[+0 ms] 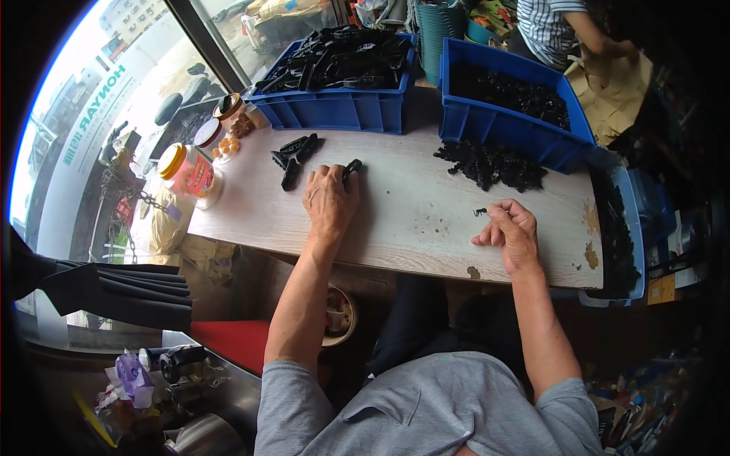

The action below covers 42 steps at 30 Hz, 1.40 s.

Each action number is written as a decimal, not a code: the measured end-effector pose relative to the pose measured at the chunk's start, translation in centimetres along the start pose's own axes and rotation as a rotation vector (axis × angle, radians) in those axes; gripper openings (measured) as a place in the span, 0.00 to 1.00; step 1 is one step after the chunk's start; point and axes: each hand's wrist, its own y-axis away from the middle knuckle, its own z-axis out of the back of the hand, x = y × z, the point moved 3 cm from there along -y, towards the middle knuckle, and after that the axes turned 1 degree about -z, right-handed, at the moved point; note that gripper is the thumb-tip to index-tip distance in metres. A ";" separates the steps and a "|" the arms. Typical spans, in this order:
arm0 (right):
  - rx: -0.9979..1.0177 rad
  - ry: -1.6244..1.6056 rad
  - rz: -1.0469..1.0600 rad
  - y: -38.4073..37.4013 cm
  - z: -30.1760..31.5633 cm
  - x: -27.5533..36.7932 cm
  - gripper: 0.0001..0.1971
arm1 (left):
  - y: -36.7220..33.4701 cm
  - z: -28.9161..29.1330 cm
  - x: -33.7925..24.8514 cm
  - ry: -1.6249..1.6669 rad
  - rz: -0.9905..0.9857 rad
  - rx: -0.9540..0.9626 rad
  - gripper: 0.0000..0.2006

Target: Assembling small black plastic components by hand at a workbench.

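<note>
My pale wood-grain worktop (395,216) carries two blue rectangular plastic bins (334,114) and one pile of small black pieces (490,166). Left of centre, my left hand (331,199) grasps one elongated black plastic part (353,166); rightward, my right hand (513,232) pinches one tiny black piece (480,212). Seemingly mid-pickup; moving either calls for steady fingers.

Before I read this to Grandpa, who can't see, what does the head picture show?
The left hand holds a black part at a pale table, while the right hand pinches a tiny black piece. Beyond them, two blue bins hold black pieces, with a dark pile before the right bin. Jars stand at the left.
</note>
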 end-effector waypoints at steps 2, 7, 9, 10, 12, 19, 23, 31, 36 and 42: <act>-0.013 0.005 0.011 0.1 0.1 0.1 0.07 | 0.5 0.1 -1.2 0.032 -0.045 0.000 0.12; -0.011 -0.040 -0.010 0.0 0.1 -0.4 0.07 | 1.8 1.3 -5.2 0.057 -0.205 0.118 0.10; -0.015 -0.040 -0.014 0.1 0.0 -0.3 0.07 | 2.3 1.2 -6.3 0.101 -0.232 0.156 0.11; -0.010 -0.046 -0.016 0.2 -0.2 -0.2 0.07 | 2.4 1.4 -6.7 0.107 -0.235 0.195 0.11; -0.025 -0.042 -0.009 0.4 -0.3 0.0 0.07 | 2.6 1.2 -8.0 0.136 -0.255 0.272 0.12; -0.030 -0.062 0.009 0.7 0.1 -0.1 0.07 | 3.2 1.1 -9.3 0.267 -0.321 0.513 0.17; -0.008 -0.054 0.030 0.6 0.2 -0.5 0.07 | 4.0 2.2 -10.1 0.248 -0.353 0.362 0.15; 0.005 -0.044 0.017 1.2 0.0 0.0 0.05 | 6.9 -1.0 -13.0 1.041 0.024 0.314 0.10; 0.028 -0.096 0.084 1.5 -0.6 0.2 0.04 | 7.8 -2.2 -15.7 1.584 0.402 0.573 0.09; 0.018 -0.063 0.051 1.6 -0.3 -0.1 0.04 | 7.7 -1.9 -16.7 1.568 0.365 0.560 0.10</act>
